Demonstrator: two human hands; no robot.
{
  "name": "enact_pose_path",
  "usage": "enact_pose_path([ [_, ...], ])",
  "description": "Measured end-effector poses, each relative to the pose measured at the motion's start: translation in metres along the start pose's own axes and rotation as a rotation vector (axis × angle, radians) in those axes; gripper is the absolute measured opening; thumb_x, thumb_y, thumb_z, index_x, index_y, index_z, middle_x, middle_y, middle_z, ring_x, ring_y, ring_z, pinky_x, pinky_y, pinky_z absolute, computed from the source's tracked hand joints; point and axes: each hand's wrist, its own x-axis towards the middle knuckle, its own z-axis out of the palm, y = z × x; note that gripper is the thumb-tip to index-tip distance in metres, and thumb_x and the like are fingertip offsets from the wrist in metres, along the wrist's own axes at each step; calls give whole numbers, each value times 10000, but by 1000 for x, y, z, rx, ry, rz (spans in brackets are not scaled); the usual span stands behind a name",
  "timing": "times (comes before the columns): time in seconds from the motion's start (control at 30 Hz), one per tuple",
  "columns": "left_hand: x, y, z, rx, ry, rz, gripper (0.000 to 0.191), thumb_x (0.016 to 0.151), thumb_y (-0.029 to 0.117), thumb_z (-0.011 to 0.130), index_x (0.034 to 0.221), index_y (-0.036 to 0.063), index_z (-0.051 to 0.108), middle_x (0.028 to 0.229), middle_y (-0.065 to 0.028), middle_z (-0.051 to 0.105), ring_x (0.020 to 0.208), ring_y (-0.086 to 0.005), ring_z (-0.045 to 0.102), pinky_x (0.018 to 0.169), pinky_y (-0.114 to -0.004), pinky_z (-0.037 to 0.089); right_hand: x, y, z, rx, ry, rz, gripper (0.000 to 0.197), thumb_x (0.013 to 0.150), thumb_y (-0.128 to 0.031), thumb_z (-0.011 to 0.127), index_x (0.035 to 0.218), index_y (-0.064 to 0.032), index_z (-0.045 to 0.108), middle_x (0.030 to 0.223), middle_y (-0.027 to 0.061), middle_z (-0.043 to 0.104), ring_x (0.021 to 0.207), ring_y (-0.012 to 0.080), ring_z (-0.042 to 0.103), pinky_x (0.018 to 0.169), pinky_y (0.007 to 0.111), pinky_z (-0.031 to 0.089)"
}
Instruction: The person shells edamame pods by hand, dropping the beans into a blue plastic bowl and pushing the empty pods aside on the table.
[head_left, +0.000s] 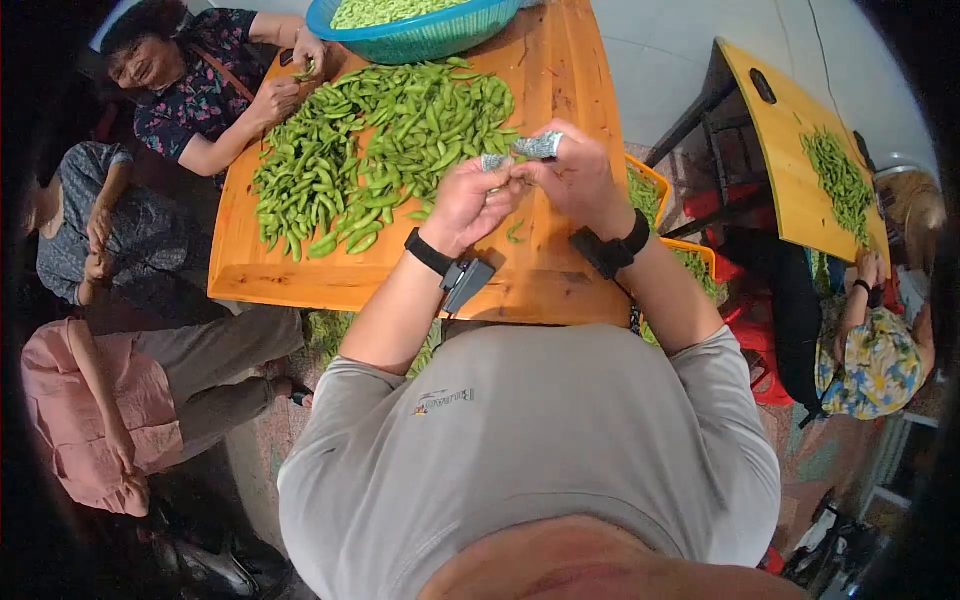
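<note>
My left hand (480, 196) and my right hand (581, 174) meet over the wooden table (525, 281), fingertips pinched together. Grey knitted finger covers sit on my left thumb (493, 162) and on a digit of my right hand (538, 145). Whatever lies between the fingertips is too small and too hidden to make out. Just beyond and left of my hands spreads a heap of green soybean pods (442, 120). A single small green piece (514, 231) rests on the wood below my fingers.
A blue-green basket (420, 41) of shelled beans (390, 11) stands at the far edge. Across the left corner, a person's hands (277, 97) hold a pod. Yellow crates (660, 191) with green contents flank the table's right side. Another person works at a second table (795, 180).
</note>
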Motion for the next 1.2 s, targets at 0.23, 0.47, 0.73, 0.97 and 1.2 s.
enact_pose_path([
  [0.23, 3, -6, 1, -82, 88, 42, 163, 940, 100, 518, 989, -35, 595, 776, -59, 570, 513, -47, 397, 422, -169, 303, 1, 14, 9, -161, 92, -274, 190, 711, -21, 708, 871, -34, 606, 844, 114, 609, 771, 307, 606, 657, 358, 510],
  [0.47, 1, -13, -5, -68, 75, 53, 178, 929, 102, 514, 1028, -40, 557, 813, -54, 540, 539, -51, 390, 430, -163, 313, 2, 12, 7, -268, 29, -297, 200, 671, 27, 642, 860, -30, 612, 838, 108, 601, 760, 299, 588, 651, 365, 510],
  [0.73, 5, -11, -3, -357, 31, -47, 123, 947, 111, 486, 963, -1, 534, 765, -49, 515, 516, -56, 373, 410, -166, 298, 2, 25, 14, -289, 57, -377, 171, 676, 12, 630, 843, -24, 624, 876, 103, 604, 751, 299, 583, 647, 370, 506],
  [0.97, 9, -13, -14, -518, 96, -126, 132, 961, 135, 467, 954, 15, 520, 752, -41, 502, 512, -52, 362, 396, -163, 276, 3, 26, 18, -327, -63, -307, 128, 710, -42, 614, 837, -34, 630, 881, 102, 609, 786, 292, 576, 678, 356, 504],
  [1.2, 13, -6, 0, -147, 320, 144, 131, 937, 146, 571, 926, 15, 577, 735, -36, 554, 491, -51, 383, 401, -178, 284, -6, 17, 17, -361, -92, -63, 60, 758, -67, 627, 813, -46, 636, 837, 115, 601, 770, 310, 583, 647, 391, 490],
])
